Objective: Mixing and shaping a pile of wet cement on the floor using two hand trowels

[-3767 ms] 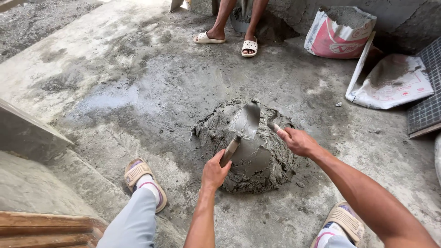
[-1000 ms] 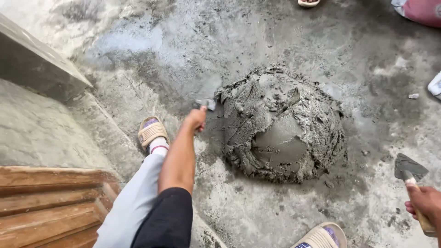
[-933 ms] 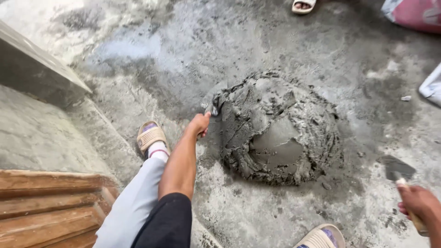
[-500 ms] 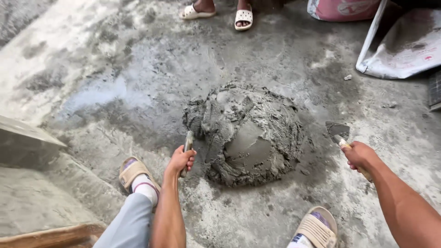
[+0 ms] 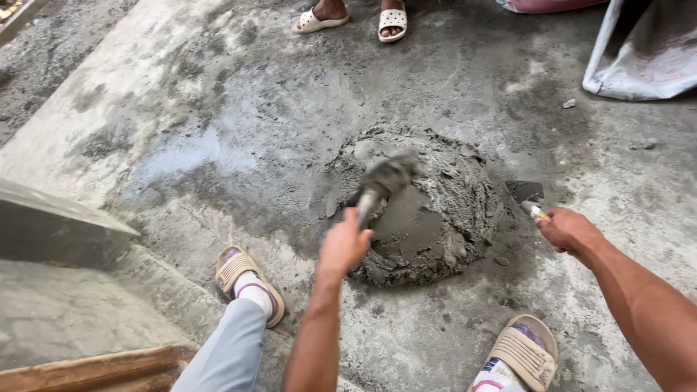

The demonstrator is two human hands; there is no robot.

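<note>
Concrete floor (image 5: 218, 109), wet mortar mound (image 5: 428, 210) between my hands. My left hand (image 5: 345, 243) is closed around a loaded trowel (image 5: 381, 181) raised over the mound's near side. My right hand (image 5: 570, 231) is closed around a second trowel (image 5: 526, 196), blade beside the mound's edge.

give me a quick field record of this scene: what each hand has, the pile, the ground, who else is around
left hand: grips a trowel, its loaded blade blurred over the mortar pile
right hand: grips a second trowel, blade at the pile's right edge
mortar pile: wet grey mound with a smooth hollow in the middle
ground: concrete floor, damp and smeared
own feet: sandals either side of the pile
other person: sandalled feet at the top
sack: lying top right
</note>
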